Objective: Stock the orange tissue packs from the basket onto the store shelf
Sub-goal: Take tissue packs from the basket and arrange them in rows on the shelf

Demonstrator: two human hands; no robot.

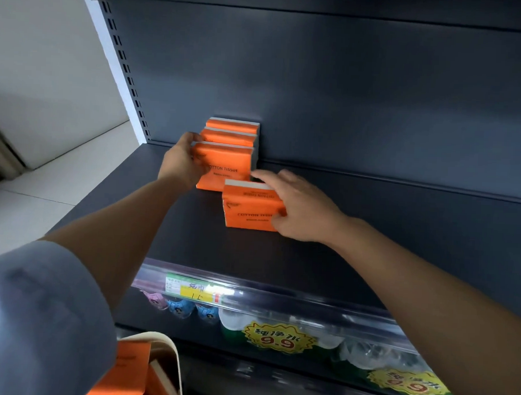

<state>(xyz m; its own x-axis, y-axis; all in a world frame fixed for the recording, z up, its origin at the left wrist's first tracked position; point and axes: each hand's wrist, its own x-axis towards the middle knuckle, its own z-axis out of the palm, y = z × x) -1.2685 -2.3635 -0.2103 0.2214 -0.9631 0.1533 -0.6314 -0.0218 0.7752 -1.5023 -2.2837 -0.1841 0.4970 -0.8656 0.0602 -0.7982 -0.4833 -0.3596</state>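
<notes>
Now the left hand (180, 161) curls round the left end of the front pack (224, 167), steadying a row (230, 133) of three that runs back to the rear panel (347, 96), likely so it won't topple. The right hand (297, 209) clasps a fourth pack (249, 210), thumb in front, fingers (264, 177) across its top, just right of the row. Dark grey shelf (325, 260); basket (175, 363) near-left holds more; bottled water (236, 321) below.

Dim, wide-angle warp, blurred lower edge.
</notes>
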